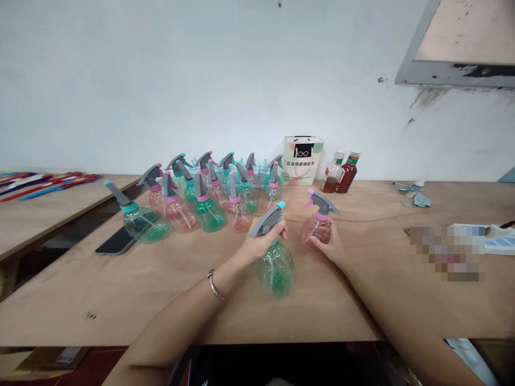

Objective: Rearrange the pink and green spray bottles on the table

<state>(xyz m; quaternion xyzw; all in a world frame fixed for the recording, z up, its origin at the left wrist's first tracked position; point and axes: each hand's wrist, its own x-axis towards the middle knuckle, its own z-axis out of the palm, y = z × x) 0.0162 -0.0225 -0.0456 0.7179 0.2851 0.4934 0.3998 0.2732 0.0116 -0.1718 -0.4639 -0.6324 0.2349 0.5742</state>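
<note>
My left hand [264, 239] is wrapped round the neck of a green spray bottle [277, 273], just under its grey trigger head with a turquoise nozzle. The bottle tilts a little, and motion blurs its lower part. To the right, my right hand [330, 244] grips the side of a pink spray bottle [316, 229], thumb across the front; its grey head and pink nozzle point left. Left of my hands, a group of similar spray bottles [210, 214], green and pink, stands close together. One more green-tinted spray bottle [147, 222] stands at the group's left edge.
A black phone [116, 241] lies by the leftmost bottle. Against the wall are a paper bag [302, 163] and two liquor-style bottles [346, 174]. Small scraps [420, 198] and a white packet [499, 241] lie right on the wooden table [181, 311]. Coloured strips [48, 182] rest on another table.
</note>
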